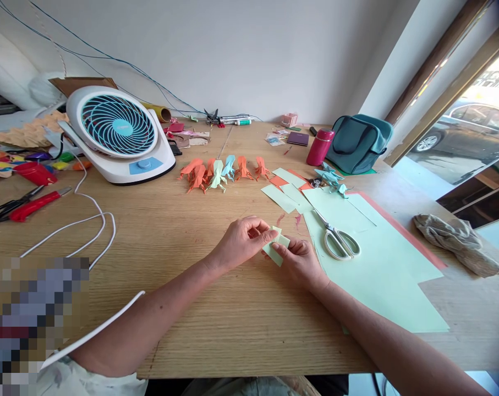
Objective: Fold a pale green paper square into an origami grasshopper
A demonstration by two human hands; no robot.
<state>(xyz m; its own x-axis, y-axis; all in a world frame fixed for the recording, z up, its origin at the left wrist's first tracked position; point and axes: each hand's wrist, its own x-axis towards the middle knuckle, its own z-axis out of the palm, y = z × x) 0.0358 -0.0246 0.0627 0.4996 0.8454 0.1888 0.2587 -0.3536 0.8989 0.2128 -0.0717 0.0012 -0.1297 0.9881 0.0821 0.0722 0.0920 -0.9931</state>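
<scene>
Between my two hands is a small folded piece of pale green paper, held just above the table. My left hand pinches its upper edge between thumb and fingers. Gripping the right side of the same piece is my right hand, thumb on top and fingers partly hidden beneath. White-handled scissors lie to the right on large pale green sheets. Cut paper rectangles are beyond my hands. Several folded paper figures, including an orange one and a pale green one, stand in a row.
A white fan stands back left, its white cable looping over the table. Red-handled tools lie far left. A pink bottle, a teal bag and blue folded figures are back right. A crumpled cloth lies right.
</scene>
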